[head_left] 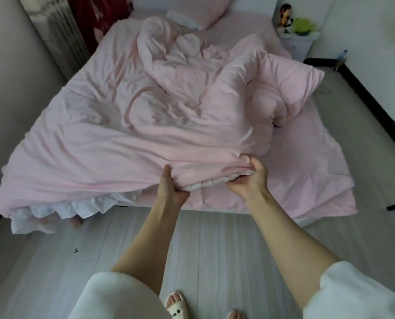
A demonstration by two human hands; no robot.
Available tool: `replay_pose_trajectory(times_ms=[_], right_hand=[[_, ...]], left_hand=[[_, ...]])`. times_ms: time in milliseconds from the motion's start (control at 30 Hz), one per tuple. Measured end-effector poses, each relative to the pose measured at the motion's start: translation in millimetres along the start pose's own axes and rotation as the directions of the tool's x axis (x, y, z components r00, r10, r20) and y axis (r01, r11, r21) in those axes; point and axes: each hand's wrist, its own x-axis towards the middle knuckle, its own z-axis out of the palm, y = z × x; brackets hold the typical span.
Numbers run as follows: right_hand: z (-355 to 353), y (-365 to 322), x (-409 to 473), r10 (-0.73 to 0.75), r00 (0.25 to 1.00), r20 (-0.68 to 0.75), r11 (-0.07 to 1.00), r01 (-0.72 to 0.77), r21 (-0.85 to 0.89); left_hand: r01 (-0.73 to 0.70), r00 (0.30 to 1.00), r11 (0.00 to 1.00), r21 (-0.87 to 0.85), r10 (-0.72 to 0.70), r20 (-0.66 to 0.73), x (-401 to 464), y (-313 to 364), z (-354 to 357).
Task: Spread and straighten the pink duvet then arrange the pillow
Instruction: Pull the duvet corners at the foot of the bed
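left hand (171, 183) | right hand (251, 178) | both pinching duvet (113, 143) hem

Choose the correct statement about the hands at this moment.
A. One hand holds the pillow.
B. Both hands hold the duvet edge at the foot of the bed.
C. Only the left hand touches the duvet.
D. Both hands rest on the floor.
B: the left hand and right hand both grip the duvet edge at the foot end.
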Motion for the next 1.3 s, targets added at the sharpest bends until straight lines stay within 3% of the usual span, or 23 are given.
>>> replay_pose_trajectory(times_ms=[100,200,367,467,667,800,900,1000,1133,1300], right_hand=[[-6,2,-10,0.112,0.993,-0.03,0.988,-0.108,0.109],[-21,-3,-13,0.179,0.967,-0.179,0.983,-0.17,0.064],[-62,8,-23,0.019,0.99,-0.139,0.958,-0.058,-0.282],[-83,14,-40,-0.086,0.982,-0.17,0.878,-0.006,-0.478],[-135,45,-63,-0.109,0.984,-0.143,0.812,0.005,-0.583],[-173,74,-64,-0.116,0.971,-0.211,0.766,-0.047,-0.641],[-191,82,-50,-0.179,0.939,-0.293,0.615,-0.125,-0.779],[-203,84,-42,-0.027,0.93,-0.368,0.541,-0.296,-0.787],[-206,80,-39,0.048,0.911,-0.41,0.458,-0.385,-0.801],[-194,66,-30,0.036,0.913,-0.406,0.497,-0.369,-0.785]], left_hand=[[-0.076,0.997,0.99,-0.117,0.078,0.007,-24,-16,-8],[-0.113,0.992,0.965,-0.238,0.124,0.033,-40,-46,-27],[-0.21,0.964,0.976,-0.062,0.196,-0.181,-48,-68,-52],[-0.228,0.924,0.97,0.083,0.242,-0.297,-55,-73,-53],[-0.192,0.898,0.962,0.195,0.253,-0.361,-60,-105,-100],[-0.046,0.891,0.945,0.323,0.186,-0.415,-49,-122,-130],[0.226,0.855,0.84,0.494,0.071,-0.513,-49,-133,-151],[0.419,0.821,0.772,0.477,-0.098,-0.563,-53,-141,-173],[0.429,0.821,0.734,0.526,-0.074,-0.566,-42,-135,-179],[0.351,0.879,0.675,0.649,0.001,-0.476,-19,-125,-153]])
